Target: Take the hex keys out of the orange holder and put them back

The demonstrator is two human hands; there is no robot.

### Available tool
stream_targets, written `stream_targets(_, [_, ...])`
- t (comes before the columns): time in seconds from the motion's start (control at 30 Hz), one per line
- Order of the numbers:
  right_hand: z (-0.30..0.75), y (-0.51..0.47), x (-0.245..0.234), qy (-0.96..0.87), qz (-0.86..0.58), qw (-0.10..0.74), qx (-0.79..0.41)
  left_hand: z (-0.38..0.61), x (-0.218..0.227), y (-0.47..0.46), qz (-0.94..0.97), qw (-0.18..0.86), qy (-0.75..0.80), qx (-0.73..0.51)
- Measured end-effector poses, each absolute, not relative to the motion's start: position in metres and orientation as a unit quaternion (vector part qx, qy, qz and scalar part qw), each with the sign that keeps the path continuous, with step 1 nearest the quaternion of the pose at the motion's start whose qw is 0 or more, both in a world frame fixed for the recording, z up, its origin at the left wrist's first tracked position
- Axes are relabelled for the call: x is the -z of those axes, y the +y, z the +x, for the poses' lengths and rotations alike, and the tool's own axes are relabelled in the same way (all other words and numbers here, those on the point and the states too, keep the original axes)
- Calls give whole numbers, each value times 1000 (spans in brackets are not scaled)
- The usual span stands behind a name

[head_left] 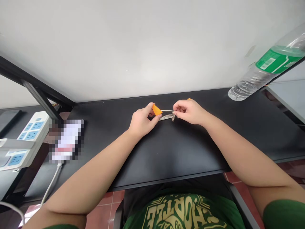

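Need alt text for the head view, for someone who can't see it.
A person's left hand holds an orange holder with bent metal rods; the right hand pinches one thin rod. A green-labelled bottle stands at right on the black table; a white power strip is at far left.

2 hands (142, 121), 2 orange parts (157, 110), 1 bottle (270, 62), 1 power strip (33, 135)

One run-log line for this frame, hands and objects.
left hand: holds orange piece; right hand: pinches thin rod; between hands: bent metal rods; right side: bottle
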State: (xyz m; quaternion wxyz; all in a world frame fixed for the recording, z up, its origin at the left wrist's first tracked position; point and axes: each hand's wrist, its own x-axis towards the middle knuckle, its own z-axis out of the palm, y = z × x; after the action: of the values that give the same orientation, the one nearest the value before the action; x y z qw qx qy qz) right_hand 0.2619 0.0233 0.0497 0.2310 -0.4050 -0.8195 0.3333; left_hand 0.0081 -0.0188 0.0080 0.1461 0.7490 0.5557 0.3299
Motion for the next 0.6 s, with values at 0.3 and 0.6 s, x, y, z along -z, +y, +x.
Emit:
stream_targets(0.3, [266,26,-51,-842,-390,217,-304,7,-7,-19,756,138,547,-332])
stream_targets(0.6, [263,23,-48,-817,-401,212,-355,7,-3,-18,823,81,478,-297])
